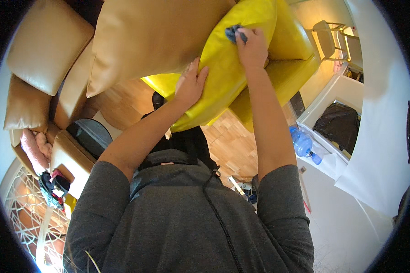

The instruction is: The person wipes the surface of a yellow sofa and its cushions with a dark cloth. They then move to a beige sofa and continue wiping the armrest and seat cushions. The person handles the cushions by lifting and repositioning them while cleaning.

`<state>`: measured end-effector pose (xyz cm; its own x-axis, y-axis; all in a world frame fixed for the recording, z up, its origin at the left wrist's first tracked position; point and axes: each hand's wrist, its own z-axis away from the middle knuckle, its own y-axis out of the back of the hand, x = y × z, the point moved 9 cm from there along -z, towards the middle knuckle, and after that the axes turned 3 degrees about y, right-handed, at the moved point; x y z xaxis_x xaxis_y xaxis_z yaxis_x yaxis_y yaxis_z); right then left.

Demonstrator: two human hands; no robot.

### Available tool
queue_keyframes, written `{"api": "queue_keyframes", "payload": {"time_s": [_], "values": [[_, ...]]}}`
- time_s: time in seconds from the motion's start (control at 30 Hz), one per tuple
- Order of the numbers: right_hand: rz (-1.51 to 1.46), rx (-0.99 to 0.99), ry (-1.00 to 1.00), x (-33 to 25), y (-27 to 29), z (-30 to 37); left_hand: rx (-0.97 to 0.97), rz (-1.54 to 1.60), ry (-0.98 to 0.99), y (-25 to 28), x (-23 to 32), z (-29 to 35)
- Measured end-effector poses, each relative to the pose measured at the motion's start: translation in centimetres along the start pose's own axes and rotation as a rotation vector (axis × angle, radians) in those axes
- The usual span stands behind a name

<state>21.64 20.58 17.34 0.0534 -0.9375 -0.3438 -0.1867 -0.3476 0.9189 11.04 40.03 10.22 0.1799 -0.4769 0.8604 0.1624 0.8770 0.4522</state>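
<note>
Yellow cushion [223,77] directly ahead of the body, between large tan cushion [155,36] at left and yellow armchair [296,32] at right. Armchair partly behind yellow cushion, part of its seat blocked from view by cushion and forearm. Long axis of yellow cushion on a slant, from upper right down to lower left, lower end near dark trousers [200,148]. Right hand [254,49]: grip closed around dark cloth [233,34], against cushion's upper face. Left hand [191,88]: grip unclenched, thumb apart from fingers, laid along cushion's left edge. Further left, second tan cushion [50,43]. At right, blue bottle [303,142] on its side, beside white box [319,109] with black bag [336,125] inside.
</note>
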Motion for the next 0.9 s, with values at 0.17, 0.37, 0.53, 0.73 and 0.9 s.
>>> {"api": "queue_keyframes", "payload": {"time_s": [0.17, 0.37, 0.53, 0.73, 0.9], "values": [[-0.137, -0.200, -0.010, -1.8, -2.8, 6.1, 0.028, 0.034, -0.029, 0.7, -1.4, -0.3], [-0.173, 0.042, -0.025, -1.4, 1.7, 0.3, -0.168, -0.102, 0.204, 0.1, -0.6, 2.0], [-0.024, -0.088, 0.076, -1.9, -1.6, 1.1, -0.102, -0.029, 0.085, 0.1, -2.2, 3.4], [-0.305, -0.106, 0.064, -4.8, -1.7, 4.6, -0.208, -0.070, 0.156, 0.4, -3.7, 2.5], [-0.193, 0.117, 0.054, -2.2, 1.3, -2.1, -0.037, -0.207, -0.266, 1.1, 2.9, 1.2]]}}
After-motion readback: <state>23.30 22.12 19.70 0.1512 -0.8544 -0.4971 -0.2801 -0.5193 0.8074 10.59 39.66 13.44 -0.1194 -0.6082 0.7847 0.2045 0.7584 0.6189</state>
